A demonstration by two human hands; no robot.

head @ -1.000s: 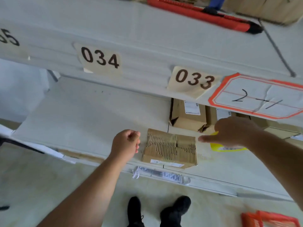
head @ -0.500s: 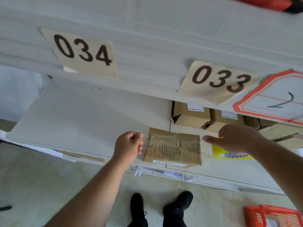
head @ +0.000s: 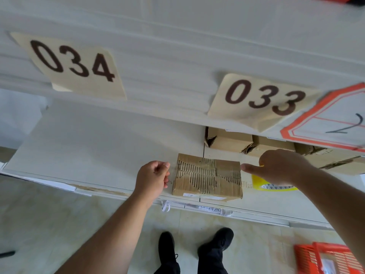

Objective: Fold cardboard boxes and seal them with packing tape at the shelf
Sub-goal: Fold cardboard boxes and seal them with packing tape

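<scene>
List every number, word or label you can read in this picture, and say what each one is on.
"034": tan tag on upper shelf edge.
"033": tan tag, same edge.
"2": handwritten on red-bordered sticker; rest cut off.
White labels on torn box and rear boxes: too small.

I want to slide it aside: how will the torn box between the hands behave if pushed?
The torn box sits flat and low on the shelf, so it should slide rather than tip. Its outer paper is stripped to bare corrugation, so the top is probably weakened and may dent under pressure. Weight cannot be judged from here.
</scene>
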